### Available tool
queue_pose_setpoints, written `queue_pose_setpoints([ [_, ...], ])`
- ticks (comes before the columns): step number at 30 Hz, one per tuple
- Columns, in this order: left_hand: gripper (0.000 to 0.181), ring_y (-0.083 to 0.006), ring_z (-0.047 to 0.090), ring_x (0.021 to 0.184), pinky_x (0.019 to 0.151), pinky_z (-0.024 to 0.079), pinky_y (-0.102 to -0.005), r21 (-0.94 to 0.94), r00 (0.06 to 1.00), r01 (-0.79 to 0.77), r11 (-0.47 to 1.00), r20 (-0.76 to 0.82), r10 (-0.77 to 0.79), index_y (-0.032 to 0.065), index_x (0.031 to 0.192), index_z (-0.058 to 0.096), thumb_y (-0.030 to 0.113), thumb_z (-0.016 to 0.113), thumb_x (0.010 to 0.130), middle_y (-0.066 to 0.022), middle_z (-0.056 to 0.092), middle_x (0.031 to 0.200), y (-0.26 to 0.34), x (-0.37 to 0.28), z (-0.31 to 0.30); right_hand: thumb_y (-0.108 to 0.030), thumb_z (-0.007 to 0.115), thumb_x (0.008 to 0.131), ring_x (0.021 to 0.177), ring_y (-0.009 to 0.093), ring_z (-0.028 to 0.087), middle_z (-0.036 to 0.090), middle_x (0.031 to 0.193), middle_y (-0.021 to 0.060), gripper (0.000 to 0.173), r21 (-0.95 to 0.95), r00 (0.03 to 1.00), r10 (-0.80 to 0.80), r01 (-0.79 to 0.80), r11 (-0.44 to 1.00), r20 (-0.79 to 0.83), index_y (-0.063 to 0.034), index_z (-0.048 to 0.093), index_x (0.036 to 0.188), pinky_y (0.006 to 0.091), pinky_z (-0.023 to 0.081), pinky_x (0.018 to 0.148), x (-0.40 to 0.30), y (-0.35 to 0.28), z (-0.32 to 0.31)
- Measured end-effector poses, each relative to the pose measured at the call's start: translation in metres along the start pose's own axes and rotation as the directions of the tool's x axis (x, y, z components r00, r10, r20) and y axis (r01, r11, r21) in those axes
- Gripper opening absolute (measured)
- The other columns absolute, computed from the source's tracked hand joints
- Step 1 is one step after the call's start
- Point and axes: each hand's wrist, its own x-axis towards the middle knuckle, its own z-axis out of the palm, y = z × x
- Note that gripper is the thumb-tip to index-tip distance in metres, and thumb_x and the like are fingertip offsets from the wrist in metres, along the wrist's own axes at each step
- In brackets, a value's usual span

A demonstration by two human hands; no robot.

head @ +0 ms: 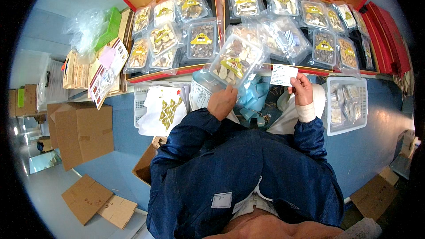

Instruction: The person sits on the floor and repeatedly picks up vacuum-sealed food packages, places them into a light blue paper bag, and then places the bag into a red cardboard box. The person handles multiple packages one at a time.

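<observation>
My left hand (223, 103) grips the lower edge of a clear plastic pack of dried mushroom slices (236, 61), which is tilted in front of me. The pack carries an olive-green label with writing. Between the thumb and fingers of my right hand (302, 89) is a small white printed label (282, 75), held up to the right of the pack. Behind both hands, several similar packs, such as one of small dark mushrooms (202, 40), lie in open red-and-gold gift boxes (166, 74). Crumpled blue backing strips (255, 94) lie beneath, between my knees.
To the left, a white basket (140, 106) holds sheets of olive-green stickers (171, 109). At right stands a translucent basket (362, 106) of small packets. A cardboard box (83, 132) and flattened cartons (87, 197) are on the left. Red box parts (386, 36) stand at far right.
</observation>
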Motion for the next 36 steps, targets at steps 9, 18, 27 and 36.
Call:
queue_pose_setpoints([
  [9,0.006,-0.0281,0.058,0.062,0.05,0.047,-0.0395,-0.007,1.0,0.0,1.0,-0.018,0.0,0.0056,0.081,0.047,0.011,0.05,0.08,-0.0111,0.05,0.079,-0.005,0.0,0.005,-0.01,0.057,0.087,0.056,0.006,0.05,0.057,0.073,-0.0006,0.009,-0.001,1.0,0.007,-0.007,1.0,-0.001,-0.0051,0.057,0.093,0.0177,0.04,0.05,0.001,0.001,0.001],
  [18,0.009,-0.0315,0.058,0.066,0.053,0.046,-0.0413,-0.016,0.996,0.082,0.997,0.036,-0.081,0.0046,0.082,0.046,0.013,0.049,0.082,-0.0131,0.05,0.079,-0.005,0.002,0.005,-0.01,0.057,0.086,0.056,0.006,0.051,0.056,0.071,-0.0012,0.008,-0.028,1.0,0.03,-0.03,0.999,0.003,-0.0051,0.056,0.092,0.0179,0.04,0.049,0.004,-0.002,0.009],
  [27,0.006,-0.0296,0.057,0.06,0.05,0.045,-0.0415,-0.078,0.997,0.005,0.997,-0.076,-0.011,0.0059,0.08,0.045,0.011,0.048,0.081,-0.0123,0.049,0.078,-0.013,-0.003,0.011,-0.01,0.057,0.086,0.057,0.006,0.051,0.057,0.073,0.0,0.008,-0.05,1.0,0.027,-0.027,0.998,0.002,-0.0046,0.056,0.092,0.0187,0.041,0.05,0.008,-0.002,0.019],
  [36,0.009,-0.0289,0.057,0.058,0.049,0.045,-0.0409,-0.07,0.995,0.01,0.997,-0.101,-0.018,0.006,0.079,0.047,0.014,0.051,0.081,-0.0116,0.05,0.078,-0.014,-0.004,0.008,-0.01,0.057,0.086,0.057,0.006,0.05,0.055,0.073,-0.0002,0.008,-0.077,0.999,0.017,-0.015,0.997,0.028,-0.0044,0.056,0.092,0.0188,0.04,0.05,0.008,-0.001,0.018],
])
